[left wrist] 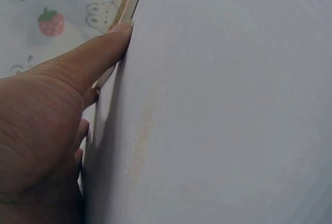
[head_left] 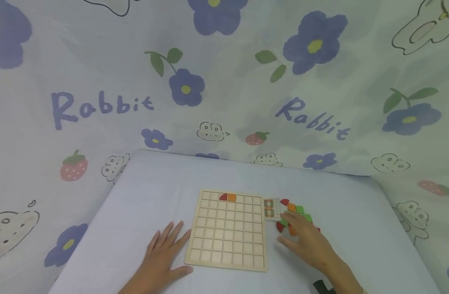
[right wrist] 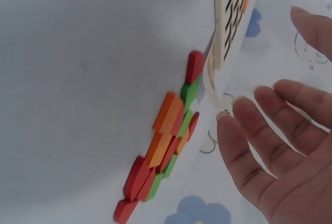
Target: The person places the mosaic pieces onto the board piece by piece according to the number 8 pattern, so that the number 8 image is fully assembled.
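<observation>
Pile of red, orange and green wooden pieces (head_left: 295,216) lies right under your right hand (head_left: 308,241), partly covered by it. Your right hand hovers over the pile, fingers spread and nearly straight, holding nothing; the wrist view shows a gap between fingertips (right wrist: 224,116) and pieces (right wrist: 165,151). A small pattern card (head_left: 271,209) sits just left of the pile, touching the wooden grid board (head_left: 228,230) between your hands. Two pieces, red and orange (head_left: 227,197), sit in the board's far row. Your left hand (head_left: 164,254) lies flat on the worktop (head_left: 143,192), fingers straight, against the board's near left edge (left wrist: 127,6). Rabbit-print cloth (head_left: 224,81) hangs beyond both hands.
</observation>
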The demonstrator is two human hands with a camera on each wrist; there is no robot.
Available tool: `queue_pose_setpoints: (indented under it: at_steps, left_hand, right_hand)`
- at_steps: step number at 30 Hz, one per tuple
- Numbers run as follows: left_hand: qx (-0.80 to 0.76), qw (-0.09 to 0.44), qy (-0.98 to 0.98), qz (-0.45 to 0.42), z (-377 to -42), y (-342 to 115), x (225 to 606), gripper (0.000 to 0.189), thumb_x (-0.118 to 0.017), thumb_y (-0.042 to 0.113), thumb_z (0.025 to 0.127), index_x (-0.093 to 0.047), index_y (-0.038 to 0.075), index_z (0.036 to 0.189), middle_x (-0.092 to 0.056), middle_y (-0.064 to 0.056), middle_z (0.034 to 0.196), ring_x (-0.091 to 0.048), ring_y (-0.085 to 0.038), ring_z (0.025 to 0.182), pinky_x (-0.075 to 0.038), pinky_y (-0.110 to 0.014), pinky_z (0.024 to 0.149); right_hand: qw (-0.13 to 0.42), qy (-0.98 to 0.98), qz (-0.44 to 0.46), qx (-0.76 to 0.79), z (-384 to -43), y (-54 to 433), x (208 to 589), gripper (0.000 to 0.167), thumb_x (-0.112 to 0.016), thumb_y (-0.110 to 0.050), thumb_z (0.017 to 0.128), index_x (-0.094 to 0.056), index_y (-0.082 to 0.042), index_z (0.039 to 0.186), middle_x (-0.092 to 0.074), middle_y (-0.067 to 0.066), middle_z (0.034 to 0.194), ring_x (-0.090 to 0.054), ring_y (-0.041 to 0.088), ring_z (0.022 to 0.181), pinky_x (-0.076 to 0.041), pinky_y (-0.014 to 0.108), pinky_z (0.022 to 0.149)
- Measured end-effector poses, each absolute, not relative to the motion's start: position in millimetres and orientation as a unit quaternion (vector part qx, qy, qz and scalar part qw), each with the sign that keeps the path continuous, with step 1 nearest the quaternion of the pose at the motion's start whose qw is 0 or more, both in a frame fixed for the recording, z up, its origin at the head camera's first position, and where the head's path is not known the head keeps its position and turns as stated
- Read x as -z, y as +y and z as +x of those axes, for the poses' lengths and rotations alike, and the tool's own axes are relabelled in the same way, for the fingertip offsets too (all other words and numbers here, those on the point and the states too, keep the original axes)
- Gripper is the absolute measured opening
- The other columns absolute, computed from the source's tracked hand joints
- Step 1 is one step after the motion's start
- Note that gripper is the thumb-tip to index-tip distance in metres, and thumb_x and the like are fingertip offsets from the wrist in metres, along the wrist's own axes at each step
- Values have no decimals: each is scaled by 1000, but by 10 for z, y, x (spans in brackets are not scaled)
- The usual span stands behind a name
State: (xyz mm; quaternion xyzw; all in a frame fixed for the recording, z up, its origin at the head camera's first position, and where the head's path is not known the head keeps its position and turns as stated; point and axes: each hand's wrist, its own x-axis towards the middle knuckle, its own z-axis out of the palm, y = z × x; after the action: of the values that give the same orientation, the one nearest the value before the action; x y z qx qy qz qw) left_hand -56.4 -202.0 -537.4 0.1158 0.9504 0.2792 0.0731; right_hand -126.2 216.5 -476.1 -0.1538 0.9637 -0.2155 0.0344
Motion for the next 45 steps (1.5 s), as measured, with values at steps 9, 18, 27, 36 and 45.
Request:
queue_pose_setpoints:
  at_steps: [9,18,27,36,45]
  left_hand:
    - [-280,114,948,100,-554,-2035,5425,100,-79,63,82,-39,19,163,-14,-5,174,0,-36,160,12,-53,126]
    - [-274,54,954,112,-502,-2043,5476,97,-82,60,81,-44,19,161,-23,-7,173,-9,-37,160,12,-45,127]
    - [-286,56,949,120,-560,-2029,5412,95,-80,60,82,-45,18,160,-24,-11,172,-10,-41,159,6,-57,126]
    - [-280,59,951,119,-586,-2021,5396,96,-82,57,82,-43,18,161,-23,-13,172,-9,-41,159,8,-56,126]
    - [-270,19,952,139,-593,-2016,5473,95,-79,60,84,-43,18,161,-25,-14,171,-9,-37,159,14,-46,126]
  right_hand:
    - [44,966,-131,217,-1195,2361,4805,65,-88,-33,86,-63,-10,142,-59,13,145,-66,31,117,-59,50,94]
    - [48,971,-98,211,-1160,2562,4921,61,-90,-29,84,-66,-12,137,-65,2,128,-64,15,101,-61,36,85]
    - [36,976,-72,202,-1173,2737,4936,58,-90,-30,84,-67,-10,133,-65,4,123,-64,17,103,-62,38,85]
    - [25,983,-42,176,-1210,2886,4987,58,-89,-29,85,-67,-2,132,-66,10,120,-65,24,101,-60,51,92]
    - [56,983,-6,173,-1262,3070,5034,62,-84,-36,89,-64,1,135,-65,18,125,-65,35,110,-57,59,93]
